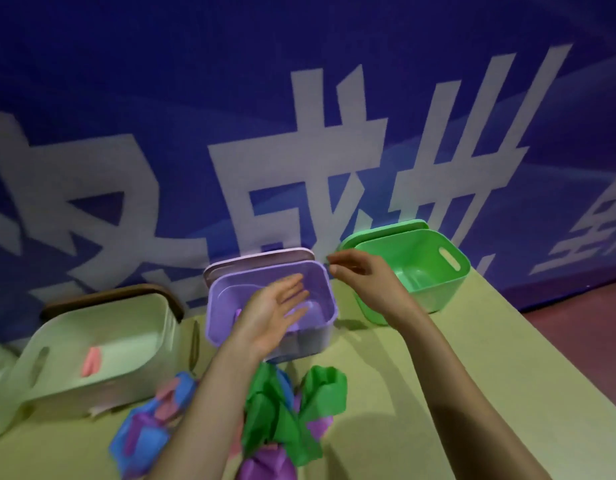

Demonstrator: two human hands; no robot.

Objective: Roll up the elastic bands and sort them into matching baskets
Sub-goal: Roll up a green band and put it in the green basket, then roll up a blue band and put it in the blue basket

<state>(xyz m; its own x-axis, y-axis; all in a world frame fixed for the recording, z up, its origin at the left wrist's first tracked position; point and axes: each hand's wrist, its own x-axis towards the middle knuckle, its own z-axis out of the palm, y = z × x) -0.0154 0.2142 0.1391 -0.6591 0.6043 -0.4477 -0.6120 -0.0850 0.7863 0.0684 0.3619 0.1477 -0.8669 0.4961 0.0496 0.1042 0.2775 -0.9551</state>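
Head view, near to far. Pile of loose elastic bands (265,417) lies at the near edge of the yellow-green table (420,375), between my forearms: green, blue, purple and pink ones tangled together, none rolled. Cream basket (133,323) at the left holds one pink rolled band (91,362). My left hand (275,313) hovers palm-up over the purple basket (325,296), fingers straight and spread, holding nothing (a small purple bit beside the wrist, too blurred to tell). My right hand (355,271) is at that basket's far right corner, fingers loosely bent, nothing visible in them. Green basket (431,296) stands to the right, apart. A lid leans behind each basket. Blue banner (161,64) with white characters at the back.
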